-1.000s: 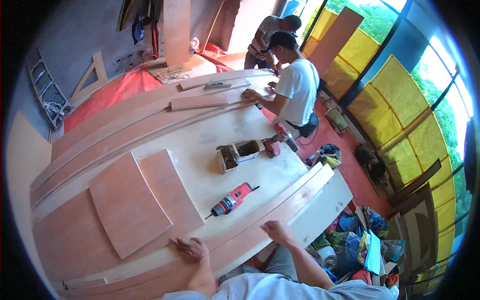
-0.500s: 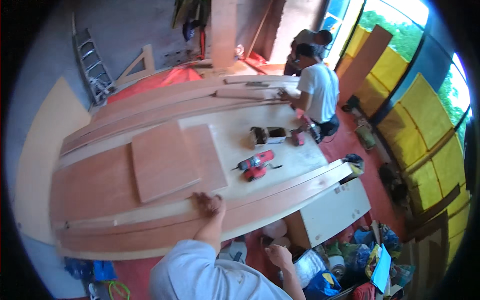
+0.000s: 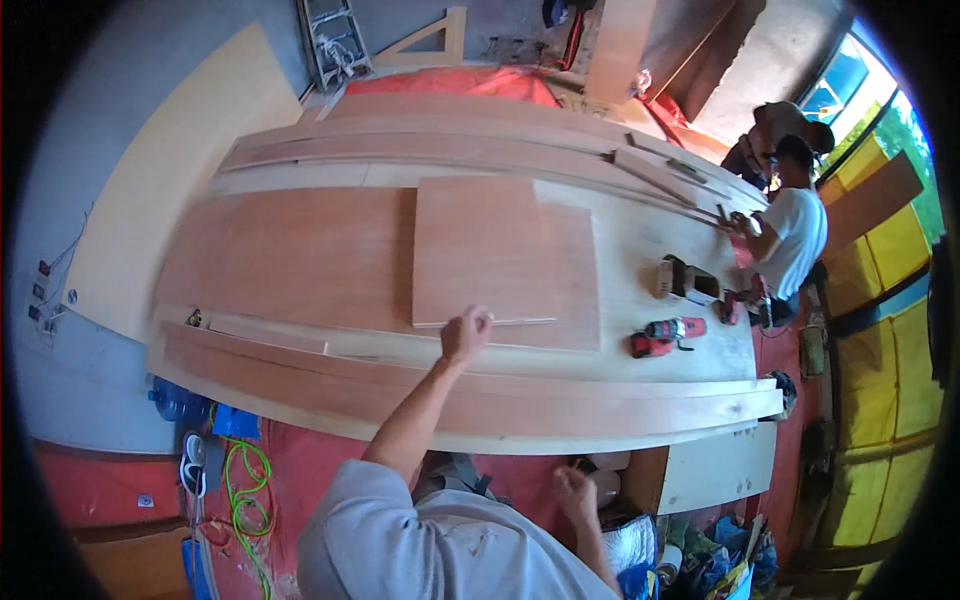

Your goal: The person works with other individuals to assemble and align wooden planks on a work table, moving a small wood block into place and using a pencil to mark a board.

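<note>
My left hand (image 3: 466,336) hovers by the near edge of a square wooden panel (image 3: 475,250), its fingers curled in and nothing showing in them. That panel lies on a larger wooden sheet (image 3: 300,250) on the big worktable. Between me and the sheet, long wooden strips (image 3: 480,392) run along the table's near side. My right hand (image 3: 577,492) hangs low in front of my body, beyond the table's near edge, loosely closed with no object visible in it. A red cordless drill (image 3: 677,328) lies on the table to the right of the panels.
Behind the drill stands an open box (image 3: 688,280). Two people (image 3: 795,220) work at the table's far right end. A white-topped cabinet (image 3: 720,465) and bags (image 3: 715,550) crowd the right. A green hose (image 3: 248,500) lies on the red floor; a ladder (image 3: 335,45) leans at the back.
My view has swung left, so the table and people sit farther right in the picture. My left hand has come off the strips to the panel's near edge, and its fingers have curled.
</note>
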Tool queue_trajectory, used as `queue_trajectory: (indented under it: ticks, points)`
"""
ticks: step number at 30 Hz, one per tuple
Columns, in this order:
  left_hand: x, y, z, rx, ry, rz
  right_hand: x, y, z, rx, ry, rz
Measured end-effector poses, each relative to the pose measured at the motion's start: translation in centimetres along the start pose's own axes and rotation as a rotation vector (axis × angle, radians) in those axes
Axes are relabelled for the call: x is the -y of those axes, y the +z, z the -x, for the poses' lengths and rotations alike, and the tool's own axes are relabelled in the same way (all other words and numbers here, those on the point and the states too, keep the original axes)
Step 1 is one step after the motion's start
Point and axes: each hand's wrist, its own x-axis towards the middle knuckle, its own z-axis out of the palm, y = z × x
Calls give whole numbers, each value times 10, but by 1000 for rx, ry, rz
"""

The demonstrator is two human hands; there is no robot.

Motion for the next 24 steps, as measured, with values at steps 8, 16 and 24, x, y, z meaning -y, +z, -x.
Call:
queue_trajectory:
  ticks: [8,16,24]
  points:
    - [148,-166,-259,-242,48,-317,115,17,-298,-447,-59,419]
    - [272,-184,-435,-69,206,-643,180,54,-390,-169,145,393]
    - [299,-166,-439,-274,383,-520,202,57,-363,-10,5,388]
